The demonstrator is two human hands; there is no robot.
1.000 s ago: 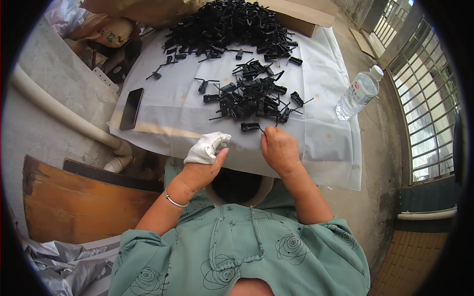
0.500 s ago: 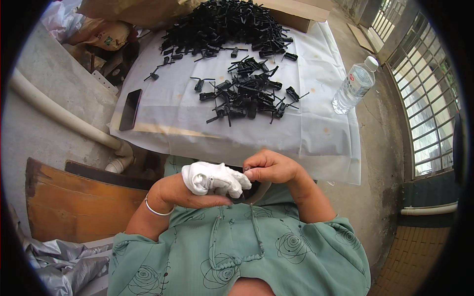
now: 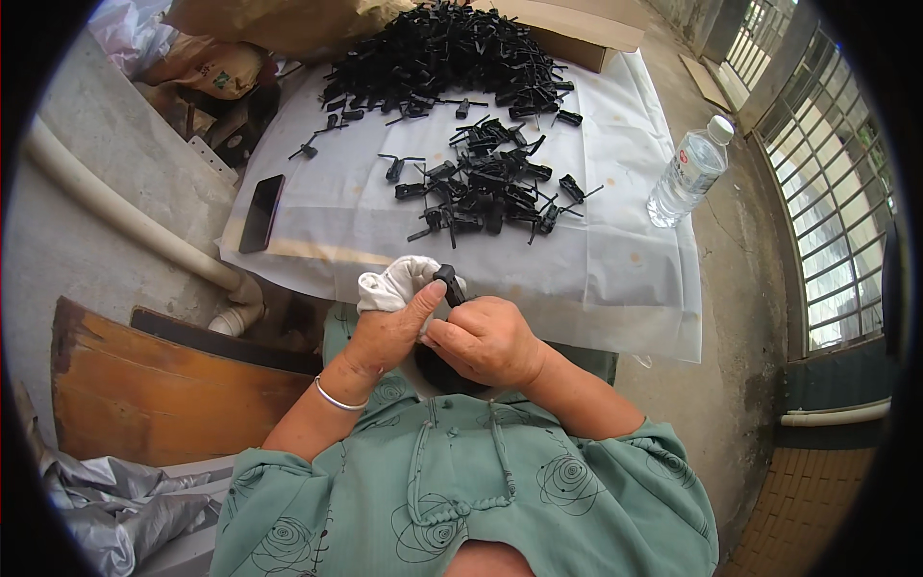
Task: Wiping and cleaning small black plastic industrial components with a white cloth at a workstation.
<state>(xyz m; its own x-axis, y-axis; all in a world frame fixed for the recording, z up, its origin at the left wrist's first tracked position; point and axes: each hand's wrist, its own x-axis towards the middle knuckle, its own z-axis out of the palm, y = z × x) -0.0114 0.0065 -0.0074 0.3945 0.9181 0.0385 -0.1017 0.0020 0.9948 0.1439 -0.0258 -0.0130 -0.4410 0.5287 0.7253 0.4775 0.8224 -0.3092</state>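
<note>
My left hand [image 3: 389, 322], with white cloth wrapped around its fingers, and my right hand [image 3: 486, 338] meet in front of my chest, just below the table's near edge. Both grip one small black plastic part [image 3: 447, 282] that sticks up between them. On the white-covered table [image 3: 625, 240] lies a loose cluster of the same black parts [image 3: 486, 188], and a large heap of black parts [image 3: 447, 53] sits at the far side.
A dark phone [image 3: 261, 213] lies at the table's left edge. A clear water bottle [image 3: 685, 173] stands at the right edge. A white pipe [image 3: 125, 216] runs along the left wall above a wooden board [image 3: 173, 385]. Cardboard [image 3: 577, 24] lies behind the heap.
My hands drew back from the table's near edge toward my chest. They now close together on one black part, raised slightly higher than half a second ago.
</note>
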